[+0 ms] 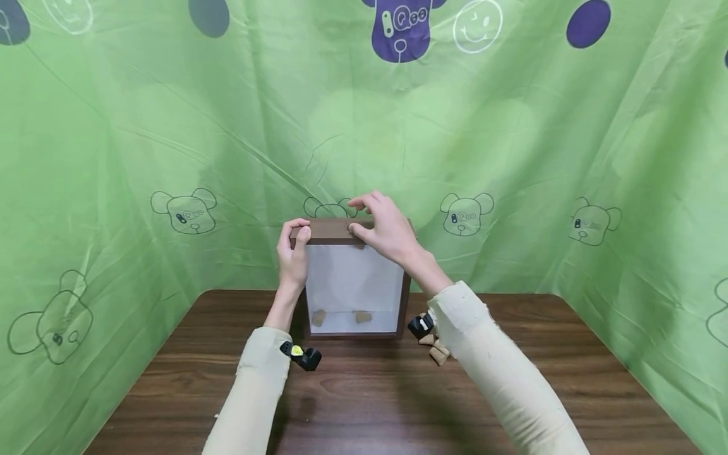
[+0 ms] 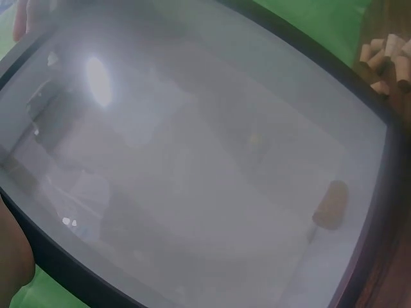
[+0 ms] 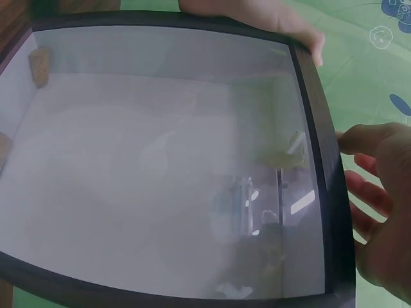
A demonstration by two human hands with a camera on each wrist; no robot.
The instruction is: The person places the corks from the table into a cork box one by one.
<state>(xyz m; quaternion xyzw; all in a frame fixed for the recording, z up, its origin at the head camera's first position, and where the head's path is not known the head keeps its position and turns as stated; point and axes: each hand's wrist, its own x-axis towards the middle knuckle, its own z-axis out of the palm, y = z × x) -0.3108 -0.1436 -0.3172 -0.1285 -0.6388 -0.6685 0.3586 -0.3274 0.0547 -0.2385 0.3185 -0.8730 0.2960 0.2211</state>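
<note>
A shallow brown-framed shadow box (image 1: 355, 278) with a clear front and white inside stands upright on the table. My left hand (image 1: 293, 253) grips its top left corner, thumb on the front side of the top. Above the top, right of the middle, is my right hand (image 1: 389, 230), its thumb touching the top face and its fingers loosely bent. In the right wrist view those fingers (image 3: 369, 192) lie along the frame. Two corks (image 1: 363, 317) (image 1: 319, 317) lie on the box floor. A small brown piece (image 1: 359, 246) shows just under the top, partly hidden.
Several loose corks (image 1: 438, 354) lie on the wooden table (image 1: 352, 392) to the right of the box, partly behind the right sleeve (image 1: 461, 316). A green printed curtain (image 1: 273, 126) hangs behind and at both sides.
</note>
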